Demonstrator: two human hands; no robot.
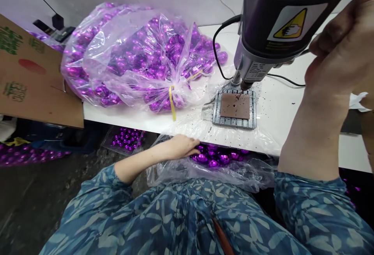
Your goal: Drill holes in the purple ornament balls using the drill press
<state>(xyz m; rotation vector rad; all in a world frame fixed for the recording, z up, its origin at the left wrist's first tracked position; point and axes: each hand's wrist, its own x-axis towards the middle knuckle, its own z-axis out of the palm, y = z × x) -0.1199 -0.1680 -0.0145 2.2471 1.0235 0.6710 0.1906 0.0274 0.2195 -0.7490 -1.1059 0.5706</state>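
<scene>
My left hand [183, 146] is over the lap bag of shiny purple balls [213, 158], at the table's front edge. Its fingers are bent together at the balls, and what they hold, if anything, is hidden. My right hand [336, 37] is raised at the right side of the dark drill press [280, 17]; its fingers curl there, and their grip is partly out of view. Below the drill tip lies a brown block [235, 106] with a small hole, on a grey metal base [217, 120] strewn with dark shavings.
A large clear bag of purple balls [137, 56], tied with yellow, covers the table's left part. A cardboard box [37, 76] stands at the far left. Below the table is a tray of small purple balls [127, 139]. A black cable [216, 48] loops beside the drill.
</scene>
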